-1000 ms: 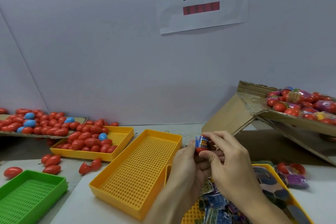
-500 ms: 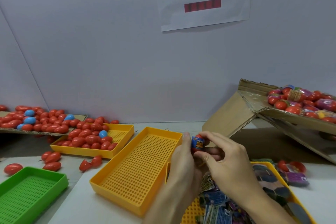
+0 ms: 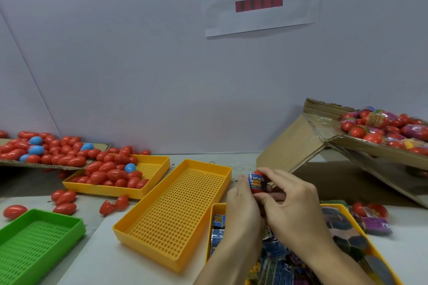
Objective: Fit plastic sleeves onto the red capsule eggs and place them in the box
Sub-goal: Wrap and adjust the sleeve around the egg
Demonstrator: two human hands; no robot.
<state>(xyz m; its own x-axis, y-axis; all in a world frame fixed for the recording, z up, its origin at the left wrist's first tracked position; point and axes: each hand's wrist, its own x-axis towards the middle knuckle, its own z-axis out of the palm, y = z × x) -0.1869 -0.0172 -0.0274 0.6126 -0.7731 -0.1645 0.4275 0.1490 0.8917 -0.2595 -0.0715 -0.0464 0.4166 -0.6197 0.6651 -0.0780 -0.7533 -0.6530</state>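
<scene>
Left hand [image 3: 243, 206] and right hand [image 3: 294, 206] grip red egg [image 3: 257, 182] (blue sleeve on)

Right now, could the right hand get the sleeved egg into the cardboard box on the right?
Probably yes. The right hand grips the sleeved egg together with the left hand, and nothing stands between them and the open cardboard box. The left hand must let go first.

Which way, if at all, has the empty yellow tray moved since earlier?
No; the empty yellow tray lies just as before beside the egg-filled yellow tray; only the camera shifted.
</scene>
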